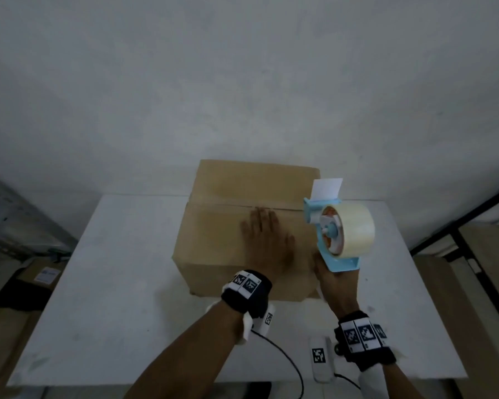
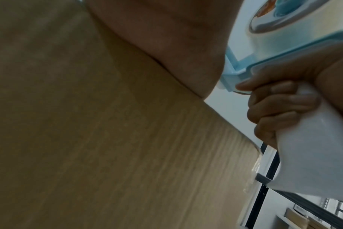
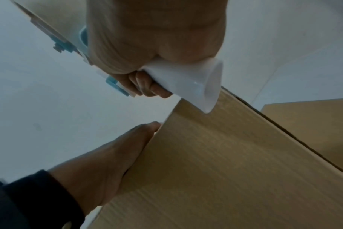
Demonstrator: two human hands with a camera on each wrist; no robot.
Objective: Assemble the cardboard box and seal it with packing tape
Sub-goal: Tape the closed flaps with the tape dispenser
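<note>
Box closed up, tape gun hovering at the right end.

The cardboard box [image 1: 213, 240] sits mid-table [image 1: 113, 283], top flaps folded shut with the seam running across. The left hand [image 1: 267, 243] lies flat on the near flap, fingers straight and spread, pressing down. Just right of it, the right hand [image 1: 333, 286] has its fingers wrapped tight round the white handle of the blue tape dispenser [image 1: 336, 228], held above the box's right edge.
</note>
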